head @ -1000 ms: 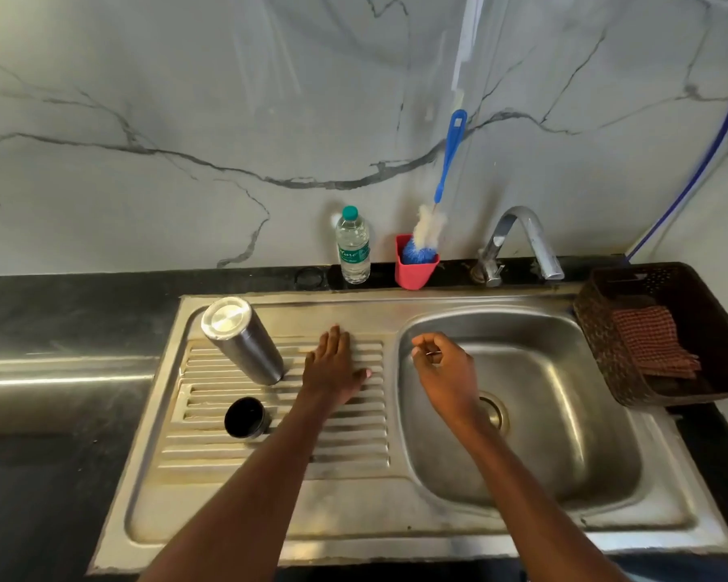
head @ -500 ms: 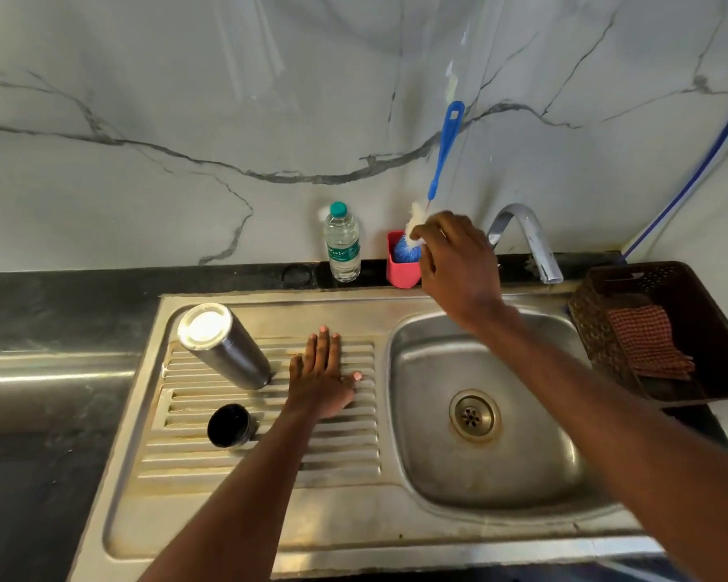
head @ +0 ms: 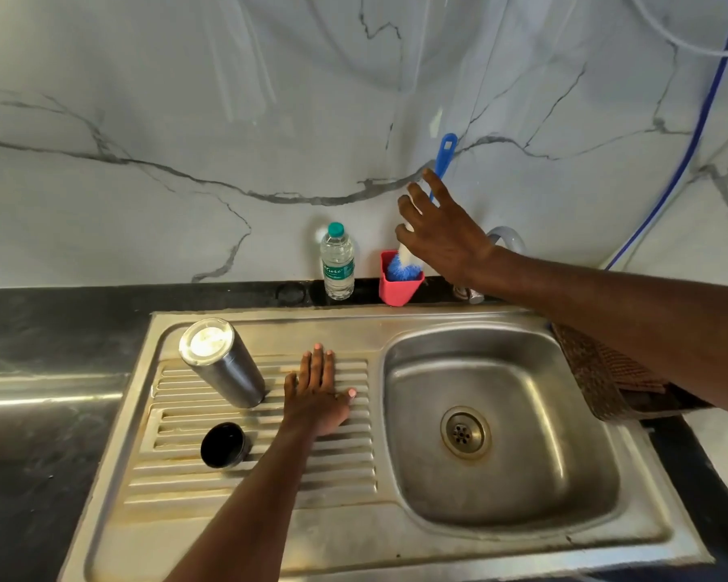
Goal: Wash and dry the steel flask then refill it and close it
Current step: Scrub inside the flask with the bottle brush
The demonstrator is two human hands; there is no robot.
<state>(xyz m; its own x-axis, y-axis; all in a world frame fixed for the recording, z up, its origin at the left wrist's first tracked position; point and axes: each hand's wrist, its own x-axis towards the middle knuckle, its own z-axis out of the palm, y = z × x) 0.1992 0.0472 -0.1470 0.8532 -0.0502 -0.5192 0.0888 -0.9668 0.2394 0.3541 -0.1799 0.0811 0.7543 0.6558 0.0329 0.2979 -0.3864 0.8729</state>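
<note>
A marble-veined wall point(head: 186, 119) fills the upper half of the view, with a dark countertop point(head: 38, 455) below it at 9 o'clock. Set into the counter is a stainless steel sink unit: its ribbed drainboard point(head: 345, 468) lies at 7 o'clock and its basin point(head: 522, 413) at 4 o'clock, a round drain point(head: 465, 431) in the floor of the basin.

The steel flask point(head: 223, 363) stands mouth down on the drainboard at about 9 o'clock from centre, its shiny base turned up. Its black cap point(head: 223, 445) sits apart from it, nearer the viewer on the ribs.

The left hand point(head: 318, 396) lies flat on the drainboard between flask and basin, palm down, fingers together and thumb out to the side, holding nothing. The right hand point(head: 442, 228) reaches to 1 o'clock with its fingers loosely spread around the blue handle of a bottle brush point(head: 443, 161); whether they have closed on it I cannot tell. The brush head rests in a red holder point(head: 398, 289) on the back ledge.

Just beside the holder, toward 12 o'clock, stands a clear plastic water bottle point(head: 337, 262) with a teal cap. A curved tap point(head: 509, 237) shows partly behind the right wrist. A brown basket point(head: 597, 384) sits at 3 o'clock, mostly covered by the forearm. A blue hose point(head: 698, 132) runs down the wall at 2 o'clock.
</note>
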